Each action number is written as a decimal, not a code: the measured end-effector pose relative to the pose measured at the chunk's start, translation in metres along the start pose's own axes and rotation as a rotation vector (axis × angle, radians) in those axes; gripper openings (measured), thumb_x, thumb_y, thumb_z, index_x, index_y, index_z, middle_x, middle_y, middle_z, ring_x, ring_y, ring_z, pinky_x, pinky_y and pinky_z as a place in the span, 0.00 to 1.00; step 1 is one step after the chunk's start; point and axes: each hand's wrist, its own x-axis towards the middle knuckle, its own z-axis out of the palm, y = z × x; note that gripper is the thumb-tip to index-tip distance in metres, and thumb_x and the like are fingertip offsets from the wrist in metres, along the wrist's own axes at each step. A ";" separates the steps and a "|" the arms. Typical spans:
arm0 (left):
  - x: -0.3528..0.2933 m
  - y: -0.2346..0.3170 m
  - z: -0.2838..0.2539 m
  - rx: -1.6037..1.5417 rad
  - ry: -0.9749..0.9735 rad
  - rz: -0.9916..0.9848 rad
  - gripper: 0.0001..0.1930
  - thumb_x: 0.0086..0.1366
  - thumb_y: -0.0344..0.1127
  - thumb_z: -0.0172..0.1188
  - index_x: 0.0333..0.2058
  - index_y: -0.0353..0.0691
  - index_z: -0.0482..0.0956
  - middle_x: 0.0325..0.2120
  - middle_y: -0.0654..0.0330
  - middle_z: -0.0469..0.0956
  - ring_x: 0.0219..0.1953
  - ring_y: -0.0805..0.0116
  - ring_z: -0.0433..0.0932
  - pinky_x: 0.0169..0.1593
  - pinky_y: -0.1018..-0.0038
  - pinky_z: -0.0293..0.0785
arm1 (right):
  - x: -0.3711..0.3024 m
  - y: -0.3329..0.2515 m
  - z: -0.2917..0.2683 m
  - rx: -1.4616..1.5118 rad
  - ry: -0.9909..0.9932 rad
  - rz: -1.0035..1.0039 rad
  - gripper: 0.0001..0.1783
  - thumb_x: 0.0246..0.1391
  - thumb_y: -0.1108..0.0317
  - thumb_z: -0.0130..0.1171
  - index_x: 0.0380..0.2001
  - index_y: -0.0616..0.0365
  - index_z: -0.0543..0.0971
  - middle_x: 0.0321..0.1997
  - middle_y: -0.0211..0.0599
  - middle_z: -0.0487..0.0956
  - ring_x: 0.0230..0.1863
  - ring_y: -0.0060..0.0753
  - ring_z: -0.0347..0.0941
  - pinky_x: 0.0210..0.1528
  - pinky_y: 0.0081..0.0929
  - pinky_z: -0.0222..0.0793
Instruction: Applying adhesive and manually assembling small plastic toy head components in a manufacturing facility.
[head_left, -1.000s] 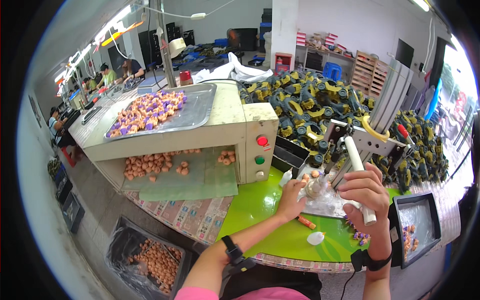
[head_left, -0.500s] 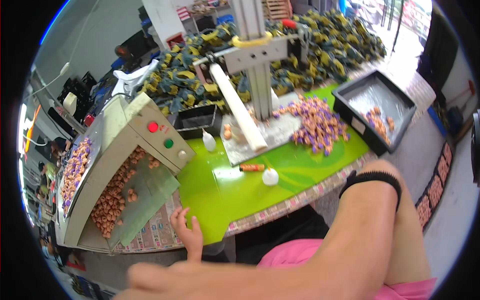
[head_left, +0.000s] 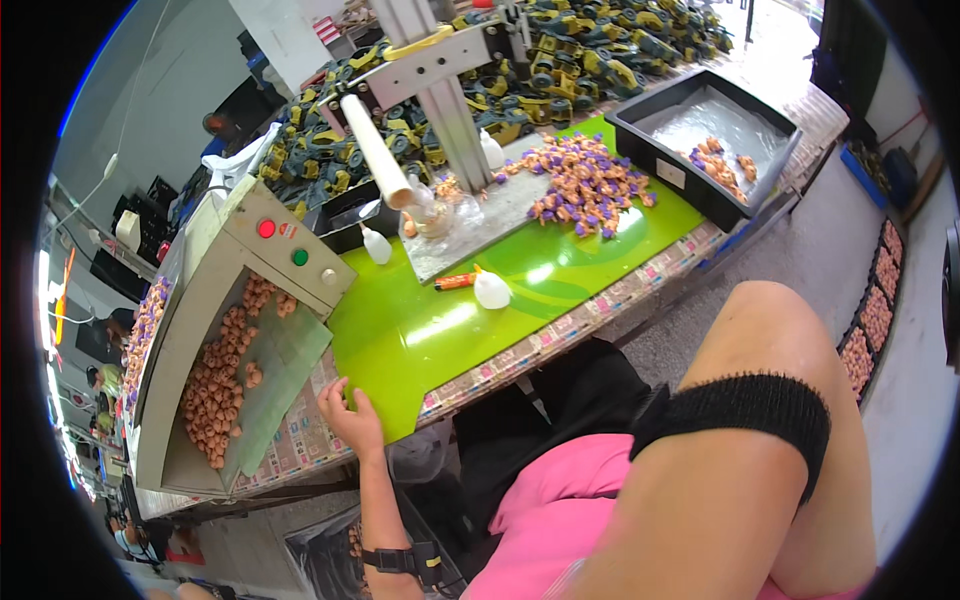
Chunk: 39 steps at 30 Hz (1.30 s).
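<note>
My left hand (head_left: 352,415) rests at the near left edge of the green mat (head_left: 390,345), thumb apart from the loosely bent fingers, holding nothing. Beside it is the sloping mouth of a beige machine (head_left: 205,290), with small peach-coloured pieces (head_left: 212,400) heaped inside. My right arm (head_left: 680,500), bent at the elbow, fills the lower right and carries a black strap; its hand is out of the picture. On the mat lie a white squeeze bottle (head_left: 492,290) and an orange tube (head_left: 455,283). A second white bottle (head_left: 376,246) stands near the beige machine.
A metal column (head_left: 455,130) with a white tube handle (head_left: 375,150) rises from a grey plate (head_left: 440,262). Peach-and-purple pieces (head_left: 590,185) are piled right of it, near a black tray (head_left: 690,185). Yellow-and-dark toy vehicles (head_left: 570,60) are heaped behind.
My right hand and forearm, blurred across the bottom before, have drawn back to the lower right, and that hand has left the picture. The view has shifted. My left hand stays at the mat's edge.
</note>
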 end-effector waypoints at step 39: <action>0.009 -0.016 0.011 0.194 -0.028 0.044 0.09 0.58 0.27 0.58 0.37 0.33 0.77 0.43 0.55 0.69 0.38 0.66 0.75 0.42 0.74 0.74 | -0.093 0.013 -0.088 -0.069 0.289 0.279 0.09 0.45 0.77 0.58 0.33 0.60 0.81 0.35 0.38 0.79 0.32 0.28 0.74 0.34 0.23 0.71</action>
